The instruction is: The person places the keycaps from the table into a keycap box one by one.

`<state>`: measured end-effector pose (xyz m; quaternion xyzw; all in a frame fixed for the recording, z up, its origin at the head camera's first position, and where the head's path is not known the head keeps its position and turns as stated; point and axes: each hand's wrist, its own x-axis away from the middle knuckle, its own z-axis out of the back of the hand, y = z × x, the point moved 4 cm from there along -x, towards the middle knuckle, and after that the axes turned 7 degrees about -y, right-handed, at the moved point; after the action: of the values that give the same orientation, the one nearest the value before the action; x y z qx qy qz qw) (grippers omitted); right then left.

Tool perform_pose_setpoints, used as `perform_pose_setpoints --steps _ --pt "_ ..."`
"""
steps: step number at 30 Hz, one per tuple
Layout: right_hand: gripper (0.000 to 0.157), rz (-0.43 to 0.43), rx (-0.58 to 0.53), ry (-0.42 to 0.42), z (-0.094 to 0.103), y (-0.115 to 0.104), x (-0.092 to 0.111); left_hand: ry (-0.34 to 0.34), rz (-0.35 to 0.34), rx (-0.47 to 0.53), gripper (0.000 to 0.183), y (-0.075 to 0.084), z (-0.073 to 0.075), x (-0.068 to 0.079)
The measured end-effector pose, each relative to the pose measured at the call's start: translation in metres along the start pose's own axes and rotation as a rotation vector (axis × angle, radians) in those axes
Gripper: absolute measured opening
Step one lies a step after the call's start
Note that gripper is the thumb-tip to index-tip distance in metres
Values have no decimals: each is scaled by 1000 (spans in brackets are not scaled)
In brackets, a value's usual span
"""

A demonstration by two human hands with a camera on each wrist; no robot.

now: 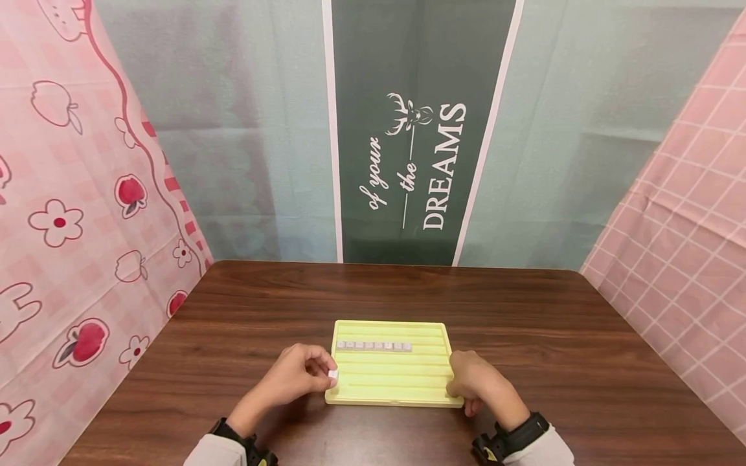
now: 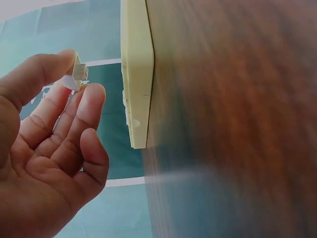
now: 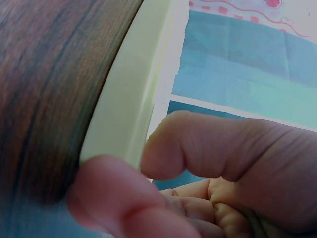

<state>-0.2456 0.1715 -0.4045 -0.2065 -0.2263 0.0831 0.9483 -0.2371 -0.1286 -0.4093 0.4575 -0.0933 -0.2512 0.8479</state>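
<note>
A pale yellow tray (image 1: pixel 396 391) with several lengthwise ridges lies on the table. Along one of its far channels runs a row of white keycaps (image 1: pixel 379 346), starting at the left side. My left hand (image 1: pixel 300 372) pinches a single white keycap (image 2: pixel 78 74) between thumb and fingertips, just over the tray's left edge. In the left wrist view the stem side of that keycap shows. At the tray's near right corner my right hand (image 1: pixel 474 378) grips the rim, thumb on the inner side and fingers outside, as the right wrist view shows from close up.
The dark wood-grain table (image 1: pixel 262 298) extends around the tray on all sides. Behind it hangs a green printed curtain (image 1: pixel 402 239). Pink patterned cloths stand at the left (image 1: pixel 87 226) and right.
</note>
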Motion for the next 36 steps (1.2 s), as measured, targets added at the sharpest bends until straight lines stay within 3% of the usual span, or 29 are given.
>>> perform_pose_setpoints --steps 10,20,36 --pt "11 4 -3 3 -1 1 0 46 -50 -103 10 0 -1 -14" --pt "11 -8 -6 0 0 1 0 76 -57 -137 10 5 -8 -29" --pt "12 -7 -4 -2 1 1 1 85 -4 -116 15 6 -18 -55"
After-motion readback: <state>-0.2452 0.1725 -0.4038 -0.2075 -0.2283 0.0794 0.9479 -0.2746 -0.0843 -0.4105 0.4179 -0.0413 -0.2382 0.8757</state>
